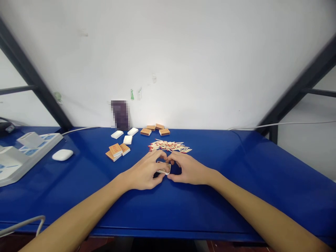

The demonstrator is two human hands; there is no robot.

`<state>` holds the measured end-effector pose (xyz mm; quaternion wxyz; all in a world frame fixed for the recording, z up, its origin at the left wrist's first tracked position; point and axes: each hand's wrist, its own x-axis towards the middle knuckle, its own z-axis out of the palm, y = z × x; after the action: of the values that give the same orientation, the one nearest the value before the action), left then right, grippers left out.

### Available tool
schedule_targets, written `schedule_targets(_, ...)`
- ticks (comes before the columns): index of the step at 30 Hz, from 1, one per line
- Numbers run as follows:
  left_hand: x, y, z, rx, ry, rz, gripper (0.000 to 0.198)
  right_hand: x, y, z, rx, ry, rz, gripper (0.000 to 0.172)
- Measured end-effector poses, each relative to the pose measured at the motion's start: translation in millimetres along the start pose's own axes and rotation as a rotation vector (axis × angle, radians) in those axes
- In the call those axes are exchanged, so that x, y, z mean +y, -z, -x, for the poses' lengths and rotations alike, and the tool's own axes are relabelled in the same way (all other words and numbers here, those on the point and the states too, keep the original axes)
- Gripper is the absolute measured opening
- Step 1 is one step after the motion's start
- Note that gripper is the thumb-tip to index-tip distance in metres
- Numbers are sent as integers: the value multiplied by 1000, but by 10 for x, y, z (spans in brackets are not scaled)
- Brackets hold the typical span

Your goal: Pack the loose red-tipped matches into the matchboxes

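Observation:
A small white matchbox tray (168, 169) with matches in it is between my two hands, just above the blue table or resting on it; I cannot tell which. My left hand (148, 171) grips it from the left, one finger reaching in over the matches and the thumb at the near edge. From the right, my right hand (190, 169) curves its thumb and fingers around the tray's right end. Right behind my fingers lies a loose pile of red-tipped matches (170, 146).
Several orange matchboxes (164, 132) stand near the wall. Left of the pile are white trays (128, 140) and orange box sleeves (115, 150). Farther left sit a white earbud case (62, 154) and a power strip (39, 150) with plugs. A blurred dark object (121, 115) is at the wall.

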<state>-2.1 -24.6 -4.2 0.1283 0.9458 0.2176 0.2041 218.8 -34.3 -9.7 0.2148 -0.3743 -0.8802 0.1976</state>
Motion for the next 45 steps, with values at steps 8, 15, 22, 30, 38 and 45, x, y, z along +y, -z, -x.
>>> schedule_targets(8,6,22,-5,-27,74,95,14,87,-39,-7,14,5,7,24)
schedule_targets(15,-31,8,-9,-56,115,162,17,153,-49,-23,24,9,25,29)
schedule_targets(22,-13,8,-23,-58,132,142,17,170,-52,-38,29,61,82,31)
schedule_targets(30,-9,-1,-21,-59,154,130,14,125,-38,-40,16,53,127,26)
schedule_targets(38,33,22,-23,-74,181,101,11,206,-75,-71,22,43,98,34)
schedule_targets(45,32,-13,0,-94,170,68,14,171,-35,-59,-2,40,-5,27)
